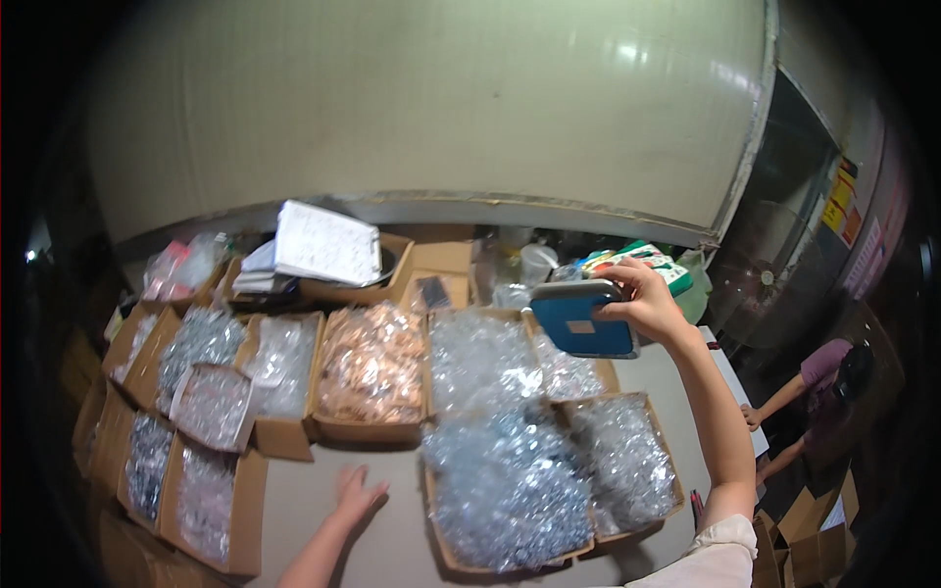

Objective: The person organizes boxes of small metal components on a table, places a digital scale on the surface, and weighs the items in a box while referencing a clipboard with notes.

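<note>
My right hand (642, 306) is raised over the far right boxes. It grips by its edge a flat blue case-like thing (578, 323) with rounded corners, a grey rim and a small pale label; its exact kind does not show. My left hand (360, 495) is low over the grey tabletop, its fingers apart and nothing in it. Beyond the left hand stands a cardboard box of copper-coloured packets (372, 363). To its right is a large box heaped with clear, bluish plastic packets (505, 490).
Several more boxes of packets (201, 343) crowd the left side, one small white box (211, 407) resting on top. A clipboard with written sheets (326, 245) leans at the back against a carton. At the far right, another person (818, 392) reaches toward a white surface.
</note>
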Motion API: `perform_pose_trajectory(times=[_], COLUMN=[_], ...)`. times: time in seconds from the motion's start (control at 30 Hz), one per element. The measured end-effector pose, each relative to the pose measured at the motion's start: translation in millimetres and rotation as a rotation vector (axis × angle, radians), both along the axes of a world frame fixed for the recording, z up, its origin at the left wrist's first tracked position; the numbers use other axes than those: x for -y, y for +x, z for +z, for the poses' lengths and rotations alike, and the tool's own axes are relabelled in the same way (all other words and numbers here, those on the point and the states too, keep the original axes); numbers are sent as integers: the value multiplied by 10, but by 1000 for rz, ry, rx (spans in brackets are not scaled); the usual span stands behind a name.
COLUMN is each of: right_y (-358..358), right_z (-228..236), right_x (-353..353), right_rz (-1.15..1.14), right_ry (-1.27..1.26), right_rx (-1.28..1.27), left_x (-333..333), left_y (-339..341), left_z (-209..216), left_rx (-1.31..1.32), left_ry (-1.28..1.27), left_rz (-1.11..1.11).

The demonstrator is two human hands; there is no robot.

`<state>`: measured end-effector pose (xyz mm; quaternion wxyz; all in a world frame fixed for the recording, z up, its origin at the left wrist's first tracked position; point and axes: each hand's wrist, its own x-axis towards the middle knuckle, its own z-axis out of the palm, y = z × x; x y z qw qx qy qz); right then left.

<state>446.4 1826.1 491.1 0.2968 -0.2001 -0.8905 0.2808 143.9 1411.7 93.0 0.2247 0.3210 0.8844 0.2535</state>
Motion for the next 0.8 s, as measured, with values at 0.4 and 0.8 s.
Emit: perform_pose_trajectory(times=[0.4,0.8], right_y=[-1142,-1082], right_z=[-1443,-4039], right_x=[3025,4495], right_rz=[149,-20], right_ry=[-893,-1007], right_rx=[147,315], left_x=[1125,1979], left_y=[767,240], left_z=[1505,-102], left_rx=[944,776], left_ry=[900,550], left_rz=[-43,205])
